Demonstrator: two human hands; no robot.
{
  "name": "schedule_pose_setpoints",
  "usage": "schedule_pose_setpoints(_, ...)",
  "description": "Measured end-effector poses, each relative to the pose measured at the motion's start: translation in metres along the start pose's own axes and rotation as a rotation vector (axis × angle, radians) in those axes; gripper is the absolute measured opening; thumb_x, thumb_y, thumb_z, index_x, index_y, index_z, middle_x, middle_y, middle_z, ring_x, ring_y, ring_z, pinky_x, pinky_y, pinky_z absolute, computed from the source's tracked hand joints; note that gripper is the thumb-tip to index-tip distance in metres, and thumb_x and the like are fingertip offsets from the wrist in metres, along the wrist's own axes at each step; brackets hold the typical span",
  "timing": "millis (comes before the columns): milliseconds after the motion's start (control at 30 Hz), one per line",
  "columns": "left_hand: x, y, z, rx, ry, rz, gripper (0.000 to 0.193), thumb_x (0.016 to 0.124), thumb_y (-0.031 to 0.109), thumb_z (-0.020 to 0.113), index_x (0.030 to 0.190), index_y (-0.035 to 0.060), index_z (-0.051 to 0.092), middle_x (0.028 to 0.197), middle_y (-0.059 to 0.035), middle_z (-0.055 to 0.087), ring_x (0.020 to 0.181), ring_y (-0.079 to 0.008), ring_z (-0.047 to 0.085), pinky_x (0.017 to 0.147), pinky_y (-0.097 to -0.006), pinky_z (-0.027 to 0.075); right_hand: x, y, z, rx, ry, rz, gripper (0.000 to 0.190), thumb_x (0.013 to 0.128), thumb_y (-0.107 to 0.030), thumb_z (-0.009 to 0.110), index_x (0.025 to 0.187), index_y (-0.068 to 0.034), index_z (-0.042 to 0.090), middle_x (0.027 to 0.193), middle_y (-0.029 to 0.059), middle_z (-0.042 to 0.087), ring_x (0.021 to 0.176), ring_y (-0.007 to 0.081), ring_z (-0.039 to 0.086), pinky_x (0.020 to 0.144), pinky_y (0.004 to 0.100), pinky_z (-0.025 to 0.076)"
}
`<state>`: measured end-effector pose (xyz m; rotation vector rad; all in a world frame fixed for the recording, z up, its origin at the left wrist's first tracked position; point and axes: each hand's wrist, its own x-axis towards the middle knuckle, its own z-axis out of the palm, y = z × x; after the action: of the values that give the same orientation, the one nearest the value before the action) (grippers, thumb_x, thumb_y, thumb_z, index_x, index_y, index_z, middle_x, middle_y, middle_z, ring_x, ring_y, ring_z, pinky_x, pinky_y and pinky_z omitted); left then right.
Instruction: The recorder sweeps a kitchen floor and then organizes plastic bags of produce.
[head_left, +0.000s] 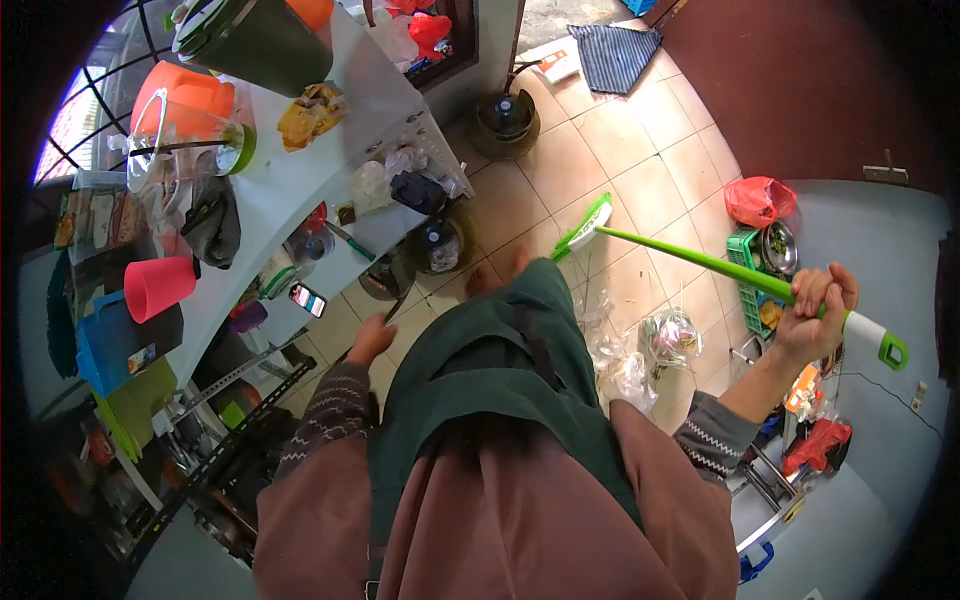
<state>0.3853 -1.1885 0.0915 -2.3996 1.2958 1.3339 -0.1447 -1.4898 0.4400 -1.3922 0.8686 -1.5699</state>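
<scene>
My right hand (816, 309) is closed around the upper handle of a green and white broom (690, 259). Its pole slants across to the broom head (589, 227), whose green bristles rest on the tiled floor (581, 154) beyond my foot. My left hand (373, 339) hangs low beside the shelf with curled fingers. A dark hose (397, 305) passes right by it; whether the fingers touch it cannot be made out. Clear plastic bags (628, 379) and a bag of sticks and wrappers (671, 337) lie on the floor to the right of my apron (480, 375).
Two gas cylinders (506, 124) (442, 244) stand by the white counter (270, 176). A phone (307, 300) with a lit screen sits on the lower shelf. Along the right wall are a green crate (742, 274), a metal bowl (780, 246) and a red bag (759, 201). A striped cloth (616, 58) lies at the doorway.
</scene>
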Motion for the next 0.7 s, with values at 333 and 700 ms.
schedule_pose_setpoints(333, -0.075, -0.152, 0.100, -0.607, 0.058, -0.415, 0.056, 0.086, 0.032, 0.060, 0.129, -0.0038, 0.054, 0.121, -0.0248, 0.062, 0.112, -0.0361, 0.061, 0.095, -0.0396, 0.047, 0.035, 0.027, 0.087, -0.059, 0.072, 0.062, 0.020, 0.092, -0.007, 0.051, 0.107, 0.004, 0.058, 0.057, -0.0023, 0.036, 0.051, 0.0070, 0.034, 0.058, 0.0259, 0.037)
schedule_pose_setpoints(700, -0.038, -0.103, 0.059, -0.719, 0.053, -0.333, 0.048, 0.090, 0.026, 0.058, 0.128, -0.0029, 0.055, 0.123, -0.0210, 0.061, 0.115, -0.0295, 0.059, 0.095, -0.0361, 0.047, 0.045, 0.034, 0.127, -0.121, 0.108, 0.121, 0.016, 0.093, -0.007, 0.051, 0.101, 0.004, 0.059, 0.057, -0.0014, 0.037, 0.051, 0.0080, 0.034, 0.057, 0.0269, 0.040)
